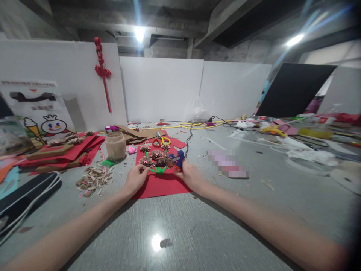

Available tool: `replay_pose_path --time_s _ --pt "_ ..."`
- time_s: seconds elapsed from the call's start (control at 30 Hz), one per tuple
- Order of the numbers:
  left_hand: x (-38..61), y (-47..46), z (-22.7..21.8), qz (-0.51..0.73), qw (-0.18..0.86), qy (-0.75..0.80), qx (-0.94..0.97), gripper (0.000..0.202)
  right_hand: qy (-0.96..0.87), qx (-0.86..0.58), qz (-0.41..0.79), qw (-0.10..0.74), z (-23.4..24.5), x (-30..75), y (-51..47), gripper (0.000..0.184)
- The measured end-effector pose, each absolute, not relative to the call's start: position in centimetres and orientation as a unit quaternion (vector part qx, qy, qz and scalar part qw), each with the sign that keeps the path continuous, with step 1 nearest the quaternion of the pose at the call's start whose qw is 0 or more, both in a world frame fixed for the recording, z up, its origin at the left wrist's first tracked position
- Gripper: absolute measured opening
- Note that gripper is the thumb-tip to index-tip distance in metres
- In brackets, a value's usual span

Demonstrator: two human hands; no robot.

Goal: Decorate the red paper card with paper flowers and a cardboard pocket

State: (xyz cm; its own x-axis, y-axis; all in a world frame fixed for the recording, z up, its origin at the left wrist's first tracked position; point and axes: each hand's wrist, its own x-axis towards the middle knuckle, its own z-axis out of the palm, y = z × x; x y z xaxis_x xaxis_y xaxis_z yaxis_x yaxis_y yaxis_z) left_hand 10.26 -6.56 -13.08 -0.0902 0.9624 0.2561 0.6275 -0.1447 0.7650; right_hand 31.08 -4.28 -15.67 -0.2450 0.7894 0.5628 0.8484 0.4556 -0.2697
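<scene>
Brown paper flowers [156,155] were laid out on red card [162,187], mid-table, with green strips [159,170] at their near edge. Left hand [137,176]: fingertips pinched together by the near-left flower; held piece, if any, could not be made out. Right hand [190,174]: closed round a blue glue gun [178,159], nose aimed at the flowers.

Risks, as judged: left fingertips could be burned, the nozzle being close; petals could be crushed by a hard pinch or smeared by excess glue; the card could be dragged if the black cord [189,137] were snagged.

Scissors [166,140] were left behind the flowers; a jar [116,146] and a scrap heap [95,178] were placed to the left. The grey table [135,233] was littered with bits, more clutter being spread at far right. The room was closed off by white panels [163,90], lit by ceiling lamps [139,34].
</scene>
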Motion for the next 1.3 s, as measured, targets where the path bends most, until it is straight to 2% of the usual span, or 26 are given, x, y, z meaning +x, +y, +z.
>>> replay_pose_path --time_s 0.17,0.53,0.77,1.07,1.3 --pt "10.2 -6.4 -13.3 0.399 0.207 0.62 0.643 0.022 -0.788 -0.542 -0.032 0.291 -15.3 30.9 -4.7 0.046" --pt "10.2 -6.5 -13.3 0.401 0.223 0.614 0.643 0.022 -0.79 -0.54 -0.037 0.289 -15.4 30.9 -4.6 0.055" --pt "10.1 -6.3 -13.5 0.398 0.215 0.611 0.65 0.023 -0.785 -0.566 -0.025 0.251 -14.6 30.6 -5.0 0.049" --pt "10.3 -6.6 -13.1 0.392 0.212 0.616 0.65 0.022 -0.789 -0.548 -0.044 0.274 -14.6 30.7 -5.3 0.046" --pt "10.0 -6.2 -13.6 0.396 0.224 0.607 0.652 0.023 -0.777 -0.582 -0.023 0.239 -14.2 30.5 -5.5 0.039"
